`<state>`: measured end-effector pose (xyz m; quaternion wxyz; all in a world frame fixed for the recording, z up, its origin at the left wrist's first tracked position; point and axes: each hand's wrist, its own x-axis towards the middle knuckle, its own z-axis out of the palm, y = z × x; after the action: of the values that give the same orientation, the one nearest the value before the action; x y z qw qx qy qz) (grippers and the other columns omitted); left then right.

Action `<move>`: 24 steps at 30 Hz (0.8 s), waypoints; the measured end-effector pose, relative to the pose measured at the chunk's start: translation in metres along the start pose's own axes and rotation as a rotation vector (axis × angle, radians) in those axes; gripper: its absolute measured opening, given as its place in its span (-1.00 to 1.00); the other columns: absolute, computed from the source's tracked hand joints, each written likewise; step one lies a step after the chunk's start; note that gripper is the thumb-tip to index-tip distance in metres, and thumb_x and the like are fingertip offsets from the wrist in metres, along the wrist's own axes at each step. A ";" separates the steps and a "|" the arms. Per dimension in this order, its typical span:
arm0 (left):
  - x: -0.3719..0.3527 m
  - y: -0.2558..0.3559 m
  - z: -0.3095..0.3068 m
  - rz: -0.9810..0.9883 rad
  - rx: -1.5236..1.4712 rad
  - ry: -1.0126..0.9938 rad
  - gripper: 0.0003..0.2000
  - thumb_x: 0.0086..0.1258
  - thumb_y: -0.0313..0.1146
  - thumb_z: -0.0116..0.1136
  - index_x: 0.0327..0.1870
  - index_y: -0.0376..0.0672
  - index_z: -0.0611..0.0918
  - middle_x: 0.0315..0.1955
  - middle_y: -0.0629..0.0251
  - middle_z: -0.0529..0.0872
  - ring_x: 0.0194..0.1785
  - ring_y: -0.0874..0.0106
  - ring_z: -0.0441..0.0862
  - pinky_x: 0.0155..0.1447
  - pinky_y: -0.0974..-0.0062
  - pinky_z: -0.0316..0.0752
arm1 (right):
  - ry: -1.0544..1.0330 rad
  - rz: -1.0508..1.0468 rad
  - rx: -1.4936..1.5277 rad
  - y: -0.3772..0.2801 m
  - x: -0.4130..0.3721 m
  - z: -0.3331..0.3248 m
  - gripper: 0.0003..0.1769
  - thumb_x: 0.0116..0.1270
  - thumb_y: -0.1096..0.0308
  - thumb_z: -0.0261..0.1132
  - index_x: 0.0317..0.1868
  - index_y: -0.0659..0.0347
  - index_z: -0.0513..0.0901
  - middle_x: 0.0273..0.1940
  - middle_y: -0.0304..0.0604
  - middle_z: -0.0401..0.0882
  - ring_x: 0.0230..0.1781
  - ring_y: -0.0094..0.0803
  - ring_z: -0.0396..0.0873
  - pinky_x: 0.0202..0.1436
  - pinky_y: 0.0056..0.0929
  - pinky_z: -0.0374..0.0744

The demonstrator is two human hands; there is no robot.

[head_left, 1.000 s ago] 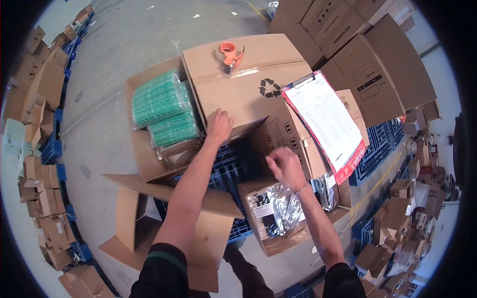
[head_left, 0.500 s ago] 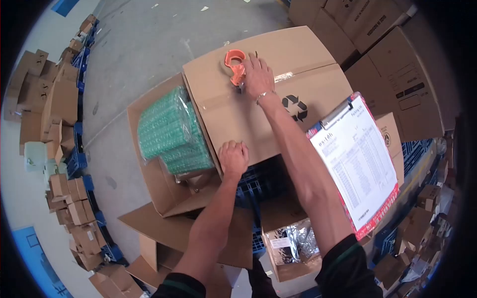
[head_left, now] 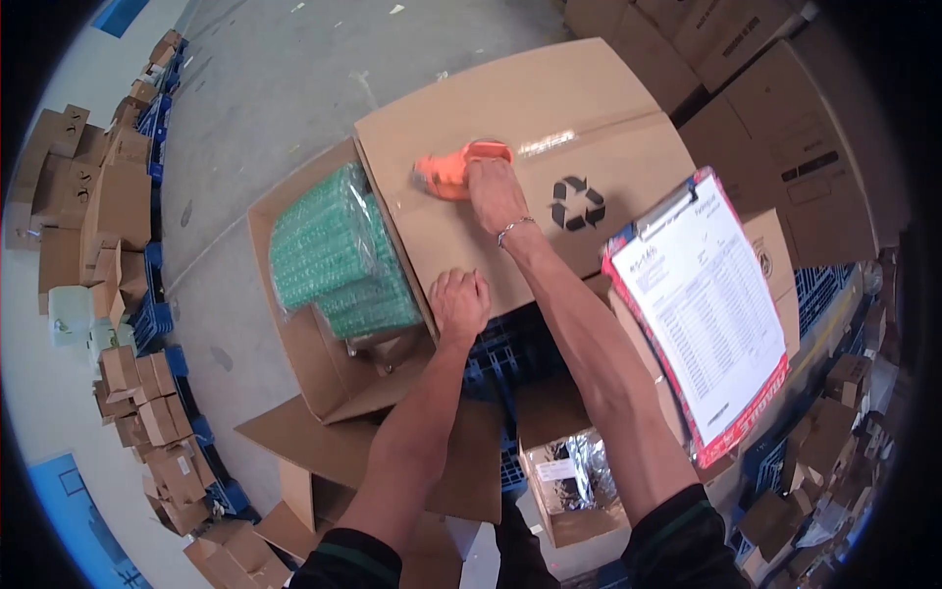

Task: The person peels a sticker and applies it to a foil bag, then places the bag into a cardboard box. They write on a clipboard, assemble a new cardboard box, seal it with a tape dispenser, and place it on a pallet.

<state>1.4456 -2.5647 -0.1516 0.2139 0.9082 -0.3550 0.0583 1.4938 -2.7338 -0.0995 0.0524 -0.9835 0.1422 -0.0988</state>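
Observation:
A large closed cardboard box [head_left: 628, 103] with a recycling mark lies in front of me, a strip of clear tape shining along its seam. In my right hand [head_left: 498, 196] is an orange tape dispenser [head_left: 449, 175], held by its handle just over the top of this box. My left hand [head_left: 460, 304] rests on the box top near its near left corner, fingers slightly bent and holding nothing. To the left stands an open cardboard box [head_left: 294, 358] with green bubble-wrapped packs [head_left: 319, 236] in it.
A clipboard [head_left: 721, 314] with a printed packing list lies at right. Below my arms is an open box [head_left: 579, 530] with silvery packages. Blue pallets [head_left: 154, 304] stacked with cartons line the left wall; big cartons [head_left: 775, 147] stand at the far right.
My right hand has taken hold of the tape dispenser, lifted and turned it, and drawn it nearer to me. My left hand has stayed in place on the box.

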 end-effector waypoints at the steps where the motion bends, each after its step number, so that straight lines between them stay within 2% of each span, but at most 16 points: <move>1: -0.001 0.000 0.000 -0.010 0.019 -0.018 -0.74 0.27 -0.28 0.07 -0.58 -0.20 0.63 -0.49 0.19 0.57 -0.28 0.20 0.52 -0.13 0.25 0.39 | 0.098 0.091 0.205 -0.007 -0.014 -0.012 -0.63 0.31 0.34 0.11 0.09 0.34 0.45 -0.09 0.10 0.56 -0.05 -0.14 0.54 0.19 -0.25 0.38; 3: -0.002 0.002 -0.001 -0.055 0.010 -0.058 -0.75 0.27 -0.28 0.07 -0.55 -0.22 0.63 -0.42 0.14 0.62 -0.26 0.15 0.56 -0.11 0.21 0.42 | 0.182 0.184 0.399 -0.024 -0.050 -0.039 -0.59 0.34 0.33 0.10 0.12 0.39 0.41 -0.12 0.12 0.55 -0.09 -0.12 0.54 0.13 -0.23 0.41; 4: -0.002 0.004 -0.003 -0.085 -0.013 -0.083 -0.76 0.26 -0.27 0.07 -0.53 -0.21 0.64 -0.39 0.10 0.65 -0.24 0.12 0.58 -0.09 0.18 0.44 | 0.291 0.372 0.719 -0.039 -0.076 -0.057 -0.56 0.37 0.27 0.10 0.15 0.40 0.37 -0.12 0.07 0.55 -0.10 -0.18 0.54 0.08 -0.26 0.45; 6: -0.007 0.009 -0.008 -0.258 -0.548 0.052 -0.77 0.24 -0.22 0.09 -0.45 -0.19 0.66 -0.33 0.04 0.69 -0.16 0.06 0.61 -0.03 0.13 0.46 | 0.361 0.625 1.356 -0.070 -0.134 -0.110 -0.54 0.43 0.16 0.09 0.18 0.32 0.36 -0.17 -0.06 0.56 -0.18 -0.35 0.55 -0.05 -0.34 0.50; 7: -0.010 -0.009 0.017 -0.074 -0.666 0.166 -0.77 0.23 -0.21 0.10 -0.41 -0.18 0.67 -0.34 0.03 0.69 -0.14 0.05 0.62 -0.02 0.13 0.47 | 0.301 0.679 1.675 -0.081 -0.169 -0.140 -0.56 0.46 0.11 0.08 0.17 0.25 0.38 -0.23 -0.13 0.56 -0.26 -0.46 0.56 -0.12 -0.40 0.52; 8: -0.010 -0.032 0.042 0.113 -0.778 0.287 -0.77 0.22 -0.19 0.12 -0.38 -0.17 0.67 -0.35 0.01 0.69 -0.11 0.04 0.62 0.00 0.12 0.47 | 0.377 0.569 1.721 -0.092 -0.203 -0.159 -0.41 0.35 0.12 0.24 0.25 0.29 0.32 -0.02 -0.17 0.52 -0.05 -0.54 0.49 -0.04 -0.51 0.53; 9: 0.005 -0.037 0.030 0.042 -0.558 -0.061 -0.77 0.23 -0.20 0.12 -0.38 -0.19 0.66 -0.35 0.01 0.69 -0.13 0.03 0.62 -0.03 0.14 0.48 | 0.495 0.476 1.717 -0.106 -0.231 -0.180 -0.43 0.31 0.23 0.30 0.22 0.30 0.34 -0.02 -0.16 0.54 -0.10 -0.52 0.54 -0.04 -0.49 0.56; 10: 0.005 -0.042 0.008 -0.038 -0.326 -0.409 -0.76 0.24 -0.20 0.13 -0.37 -0.22 0.65 -0.35 0.00 0.68 -0.15 0.03 0.63 -0.06 0.17 0.49 | 0.422 0.529 1.785 -0.114 -0.261 -0.205 -0.47 0.24 0.34 0.36 0.16 0.33 0.40 -0.04 -0.16 0.57 -0.11 -0.47 0.58 -0.03 -0.44 0.58; 12: -0.019 -0.029 -0.099 -0.092 -0.498 -0.356 -0.72 0.28 -0.17 0.12 -0.38 -0.26 0.63 -0.36 -0.01 0.67 -0.21 0.04 0.63 -0.13 0.19 0.48 | 0.334 0.610 1.887 -0.113 -0.314 -0.214 -0.62 0.22 0.45 0.28 0.05 0.36 0.48 -0.09 -0.13 0.59 -0.11 -0.40 0.61 -0.01 -0.39 0.60; 15: -0.110 -0.056 -0.275 0.106 -0.552 0.387 -0.88 0.30 -0.44 0.11 -0.41 -0.29 0.60 -0.52 0.14 0.61 -0.44 0.24 0.54 -0.32 0.38 0.42 | 0.394 0.722 1.900 -0.134 -0.335 -0.206 -0.70 0.21 0.49 0.19 -0.01 0.30 0.50 -0.17 -0.16 0.58 -0.11 -0.41 0.58 0.00 -0.40 0.59; 16: -0.153 -0.096 -0.310 -0.027 -0.749 0.339 -0.85 0.34 -0.42 0.07 -0.42 -0.28 0.58 -0.51 0.17 0.61 -0.46 0.29 0.51 -0.33 0.40 0.40 | 0.382 0.687 1.878 -0.138 -0.333 -0.193 -0.70 0.21 0.50 0.18 -0.01 0.31 0.50 -0.18 -0.17 0.58 -0.14 -0.42 0.58 -0.01 -0.42 0.58; 18: -0.234 -0.149 -0.350 -0.367 -0.272 0.398 -0.73 0.42 -0.26 0.04 -0.21 -0.34 0.58 -0.29 0.03 0.65 -0.24 0.23 0.59 -0.16 0.34 0.45 | 0.345 0.688 1.832 -0.169 -0.317 -0.175 -0.70 0.20 0.51 0.21 -0.04 0.31 0.49 -0.24 -0.17 0.58 -0.30 -0.45 0.58 -0.13 -0.45 0.60; 20: -0.330 -0.234 -0.291 -0.439 0.351 -0.058 -0.40 0.44 -0.06 -0.04 0.23 -0.49 0.33 0.20 -0.28 0.38 0.30 -0.01 0.33 0.33 0.19 0.23 | 0.208 0.748 1.738 -0.195 -0.309 -0.129 -0.65 0.16 0.54 0.19 -0.01 0.26 0.47 -0.26 -0.23 0.56 -0.37 -0.54 0.53 -0.25 -0.55 0.56; 22: -0.388 -0.284 -0.242 -0.475 0.335 -0.790 -0.16 0.44 0.08 -0.15 0.39 -0.56 -0.10 0.40 -0.39 -0.19 0.50 -0.14 -0.32 0.53 0.14 -0.36 | 0.053 0.755 1.501 -0.238 -0.329 -0.102 -0.69 0.11 0.52 0.18 -0.08 0.27 0.48 -0.30 -0.27 0.49 -0.37 -0.57 0.45 -0.30 -0.57 0.47; 23: -0.385 -0.284 -0.246 -0.481 0.336 -0.783 -0.16 0.44 0.08 -0.15 0.39 -0.56 -0.10 0.40 -0.39 -0.19 0.50 -0.14 -0.32 0.53 0.14 -0.36 | -0.067 0.780 1.547 -0.259 -0.350 -0.094 -0.68 0.08 0.51 0.17 -0.09 0.26 0.49 -0.30 -0.28 0.47 -0.32 -0.60 0.42 -0.26 -0.57 0.45; 24: -0.375 -0.271 -0.248 -0.524 0.301 -0.905 -0.15 0.45 0.07 -0.17 0.38 -0.56 -0.17 0.39 -0.39 -0.29 0.48 -0.18 -0.43 0.52 0.13 -0.44 | 0.011 0.850 1.537 -0.287 -0.368 -0.110 -0.63 0.06 0.51 0.14 -0.05 0.26 0.48 -0.29 -0.29 0.46 -0.30 -0.60 0.40 -0.24 -0.56 0.43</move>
<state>1.3601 -2.0475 -0.1183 -0.0855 0.9213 -0.1611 -0.3435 1.2024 -2.3617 -0.0208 0.7319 -0.5392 0.3909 -0.1443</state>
